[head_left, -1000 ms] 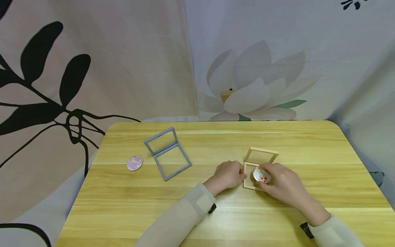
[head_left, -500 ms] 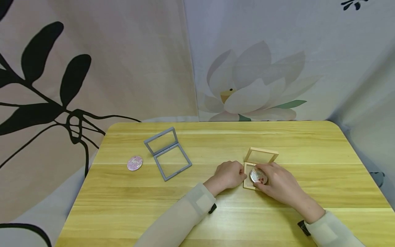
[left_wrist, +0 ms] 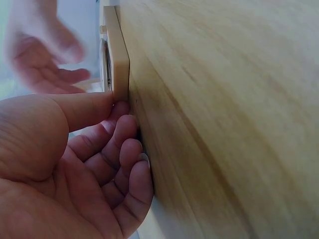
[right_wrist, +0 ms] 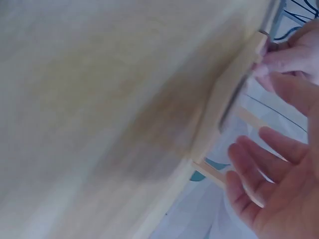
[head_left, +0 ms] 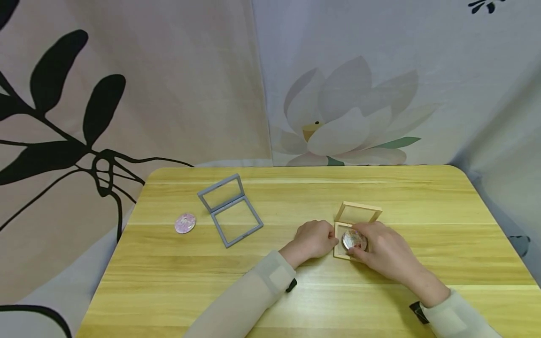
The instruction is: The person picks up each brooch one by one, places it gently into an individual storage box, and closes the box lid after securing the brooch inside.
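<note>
Pink disc [head_left: 185,223]: lies flat on the table [head_left: 444,225], just left of the grey frame and outside it; neither of your hands is near it, so I judge this part not begun.
Grey frame [head_left: 244,235]: unfolded, both halves spread, no disc in either; I would count it as untouched too.
Left hand [head_left: 316,238]: your thumb and forefinger pinch the left edge of the pale frame, the other fingers curled, probably to steady it.
Pale frame [head_left: 362,206]: base flat on the table, lid tilted up at the far side, not folded down.
Patterned disc [head_left: 352,239]: rests on the base of the pale frame; your placing looks nearly done, with perhaps a little centring left.
Right hand [head_left: 389,246]: your thumb and fingers are spread around the patterned disc, seemingly released, with gaps at the fingertips in the wrist views.
Hidden by your right fingers: much of the base's right side and part of the patterned disc's rim.
Hard to make out: the patterned disc is only a dark sliver, edge-on, in the right wrist view, so you cannot tell how level it sits.
Cut off: both your sleeves [head_left: 245,295], at the bottom edge.
</note>
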Demonstrator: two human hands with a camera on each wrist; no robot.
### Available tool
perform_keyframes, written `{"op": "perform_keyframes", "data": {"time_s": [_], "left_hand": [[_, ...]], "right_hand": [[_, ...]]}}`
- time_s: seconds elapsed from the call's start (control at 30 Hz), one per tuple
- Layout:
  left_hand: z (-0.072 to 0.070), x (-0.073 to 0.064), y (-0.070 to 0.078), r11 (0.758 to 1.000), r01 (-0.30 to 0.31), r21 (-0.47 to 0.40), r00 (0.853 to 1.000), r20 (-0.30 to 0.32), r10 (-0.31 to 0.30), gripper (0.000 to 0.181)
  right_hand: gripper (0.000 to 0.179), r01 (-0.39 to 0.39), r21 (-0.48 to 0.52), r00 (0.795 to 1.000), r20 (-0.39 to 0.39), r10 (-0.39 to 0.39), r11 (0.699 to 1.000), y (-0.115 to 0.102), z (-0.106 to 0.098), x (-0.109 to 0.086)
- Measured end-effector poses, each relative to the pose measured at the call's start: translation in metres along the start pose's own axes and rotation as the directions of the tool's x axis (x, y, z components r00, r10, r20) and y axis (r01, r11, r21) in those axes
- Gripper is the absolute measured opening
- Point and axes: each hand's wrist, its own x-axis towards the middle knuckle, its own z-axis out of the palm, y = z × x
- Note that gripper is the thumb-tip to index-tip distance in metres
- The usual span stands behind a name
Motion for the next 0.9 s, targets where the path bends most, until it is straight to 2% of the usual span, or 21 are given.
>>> {"op": "perform_keyframes", "data": {"time_s": [0.1,0.2,0.3,0.37,0.47,0.67,0.77,0.9], "left_hand": [[0.0,0.0,0.0,1.0,-0.001,-0.001,1.0,-0.003,0.001,0.042],[0.001,0.001,-0.001,1.0,0.001,0.0,1.0,-0.01,-0.001,0.042],[0.001,0.001,-0.001,1.0,0.004,0.0,1.0,-0.015,-0.004,0.042],[0.001,0.0,0.0,1.0,0.005,0.001,1.0,-0.016,-0.005,0.043],[0.001,0.0,0.0,1.0,0.007,-0.001,1.0,-0.016,-0.007,0.043],[0.001,0.001,0.001,1.0,0.013,-0.005,1.0,-0.006,-0.013,0.044],[0.001,0.001,0.001,1.0,0.012,-0.01,1.0,-0.006,-0.012,0.043],[0.001,0.0,0.001,1.0,0.012,-0.01,1.0,-0.006,-0.012,0.043]], "right_hand": [[0.046,0.045,0.009,0.993,-0.109,-0.044,0.999,-0.001,-0.009,0.001],[0.035,0.089,0.011,0.969,-0.23,-0.084,0.996,0.0,-0.019,0.003],[0.027,0.078,-0.009,0.946,-0.316,-0.077,0.997,0.003,-0.03,0.006],[0.022,0.036,-0.015,0.94,-0.338,-0.039,0.999,0.006,-0.036,0.008],[0.018,-0.057,0.001,0.943,-0.327,0.054,0.998,0.01,-0.042,0.011],[0.022,-0.218,0.062,0.946,-0.231,0.226,0.974,0.02,-0.046,0.013],[0.024,-0.248,0.074,0.946,-0.198,0.258,0.966,0.025,-0.046,0.013],[0.026,-0.25,0.081,0.952,-0.159,0.26,0.965,0.03,-0.045,0.014]]}}
